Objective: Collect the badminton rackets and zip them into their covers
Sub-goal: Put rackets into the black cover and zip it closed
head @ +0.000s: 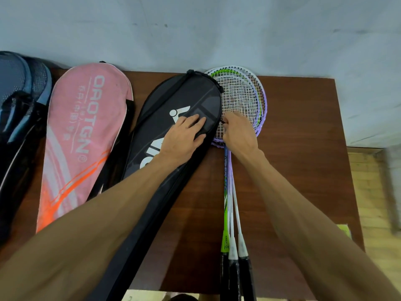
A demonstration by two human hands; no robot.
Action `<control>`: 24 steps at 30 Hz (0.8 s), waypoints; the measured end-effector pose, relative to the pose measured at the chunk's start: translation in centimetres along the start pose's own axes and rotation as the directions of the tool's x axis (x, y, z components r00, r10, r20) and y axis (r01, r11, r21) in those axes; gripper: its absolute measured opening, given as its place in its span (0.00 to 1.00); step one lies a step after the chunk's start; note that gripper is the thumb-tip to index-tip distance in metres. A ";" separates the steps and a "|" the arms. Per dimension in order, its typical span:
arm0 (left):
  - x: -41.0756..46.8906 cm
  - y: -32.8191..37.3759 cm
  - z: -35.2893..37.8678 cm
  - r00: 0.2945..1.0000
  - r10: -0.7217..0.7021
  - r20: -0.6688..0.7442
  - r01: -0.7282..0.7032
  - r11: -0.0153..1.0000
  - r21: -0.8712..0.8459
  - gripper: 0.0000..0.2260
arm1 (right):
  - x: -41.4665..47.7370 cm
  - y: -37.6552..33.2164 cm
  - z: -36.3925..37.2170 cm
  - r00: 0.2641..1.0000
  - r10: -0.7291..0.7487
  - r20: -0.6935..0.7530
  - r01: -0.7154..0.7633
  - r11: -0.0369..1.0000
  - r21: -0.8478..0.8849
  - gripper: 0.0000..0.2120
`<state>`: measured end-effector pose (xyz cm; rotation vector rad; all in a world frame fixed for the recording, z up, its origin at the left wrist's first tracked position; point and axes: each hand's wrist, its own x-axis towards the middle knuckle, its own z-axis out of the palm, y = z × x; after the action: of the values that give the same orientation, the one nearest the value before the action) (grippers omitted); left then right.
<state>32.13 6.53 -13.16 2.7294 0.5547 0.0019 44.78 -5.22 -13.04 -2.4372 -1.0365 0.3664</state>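
Rackets, three of them, lie stacked under and beyond the right hand, grips nearest, so collecting looks done; none is bagged yet. Left hand lies flat, fingers straight, pressing the black cover, while the right, just beside it, pinches what looks like the zipper pull at the cover's edge. Pink cover sits untouched, well left of both hands

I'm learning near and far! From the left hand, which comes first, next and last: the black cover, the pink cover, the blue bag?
1. The black cover: under the left hand, which rests on it.
2. The pink cover: next over, to the left.
3. The blue bag: far left, past the pink cover.
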 end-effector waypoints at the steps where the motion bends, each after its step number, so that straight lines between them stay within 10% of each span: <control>1: -0.1 0.2 -0.1 1.000 -0.002 0.001 0.002 1.000 0.002 0.25 | 0.1 0.1 0.0 1.000 0.009 0.007 -0.009 1.000 0.007 0.08; 24: -3.6 -0.2 -0.7 0.998 -0.054 0.018 0.052 0.993 0.108 0.33 | -0.6 -1.6 0.9 0.994 0.106 -0.033 -0.102 0.989 0.106 0.08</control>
<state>28.63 5.56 -12.35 2.8148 0.6390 -0.0715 43.08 -4.41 -12.95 -2.4008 -0.8549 0.3956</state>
